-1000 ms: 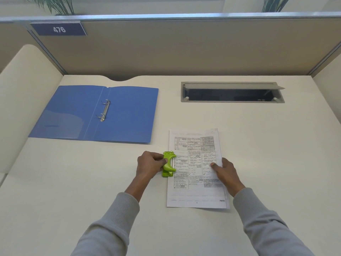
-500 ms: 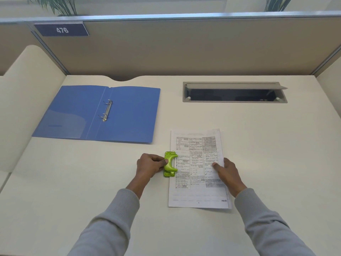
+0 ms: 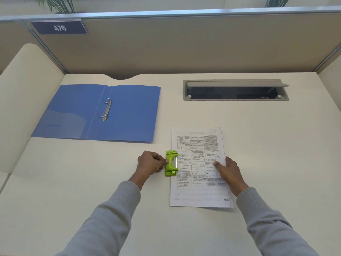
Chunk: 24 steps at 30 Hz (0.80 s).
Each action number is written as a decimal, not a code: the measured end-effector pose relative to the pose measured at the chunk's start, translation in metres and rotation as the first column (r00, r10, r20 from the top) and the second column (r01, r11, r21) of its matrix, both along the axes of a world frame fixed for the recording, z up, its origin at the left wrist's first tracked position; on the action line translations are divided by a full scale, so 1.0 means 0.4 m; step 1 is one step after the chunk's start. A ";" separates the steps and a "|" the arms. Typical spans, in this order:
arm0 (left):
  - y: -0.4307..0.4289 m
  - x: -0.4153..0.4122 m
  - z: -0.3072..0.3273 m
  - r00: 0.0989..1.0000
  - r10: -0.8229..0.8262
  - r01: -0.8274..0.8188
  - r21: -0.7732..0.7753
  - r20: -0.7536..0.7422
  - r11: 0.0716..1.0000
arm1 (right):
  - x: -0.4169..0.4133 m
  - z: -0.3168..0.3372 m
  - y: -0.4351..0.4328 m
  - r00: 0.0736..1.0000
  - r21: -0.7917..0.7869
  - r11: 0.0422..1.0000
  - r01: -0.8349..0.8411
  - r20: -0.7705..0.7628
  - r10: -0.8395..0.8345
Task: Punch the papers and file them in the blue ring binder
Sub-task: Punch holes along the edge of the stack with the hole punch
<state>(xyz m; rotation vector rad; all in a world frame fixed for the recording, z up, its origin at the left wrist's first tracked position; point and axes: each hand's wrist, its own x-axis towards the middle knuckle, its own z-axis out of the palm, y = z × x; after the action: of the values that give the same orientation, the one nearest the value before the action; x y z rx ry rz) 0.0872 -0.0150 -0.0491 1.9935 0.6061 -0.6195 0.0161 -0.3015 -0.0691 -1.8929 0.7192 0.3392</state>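
Note:
A small stack of printed papers (image 3: 198,191) lies on the desk in front of me. A green hole punch (image 3: 171,163) sits on the papers' left edge, about halfway along it. My left hand (image 3: 150,164) grips the punch from the left, thumb on its lever. My right hand (image 3: 227,169) rests flat on the right side of the papers, fingers straight. The blue ring binder (image 3: 129,113) lies open at the back left, its metal rings (image 3: 107,111) bare.
A grey cable hatch (image 3: 236,89) is set into the desk (image 3: 276,145) at the back right, its lid raised. Beige partition walls close the desk at the back and both sides. A sign reading 476 (image 3: 60,27) hangs on the back partition.
Both hands, the punch and the papers have kept their places; only my head has shifted slightly.

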 end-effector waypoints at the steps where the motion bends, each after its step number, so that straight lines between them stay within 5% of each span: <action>1: 0.000 0.003 0.003 1.000 -0.004 0.004 0.009 -0.008 1.000 | 0.000 0.001 0.001 1.000 0.003 1.000 0.003 0.002 -0.003; 24: -0.069 0.001 0.061 0.991 -0.123 0.112 0.154 0.061 0.982 | -0.001 0.011 0.001 1.000 0.020 1.000 0.013 0.005 -0.013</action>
<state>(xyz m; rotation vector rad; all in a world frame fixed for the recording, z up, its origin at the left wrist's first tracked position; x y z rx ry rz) 0.0876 -0.0428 -0.0249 2.1953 0.5076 -0.5861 0.0158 -0.3010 -0.0646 -1.8690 0.7222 0.3324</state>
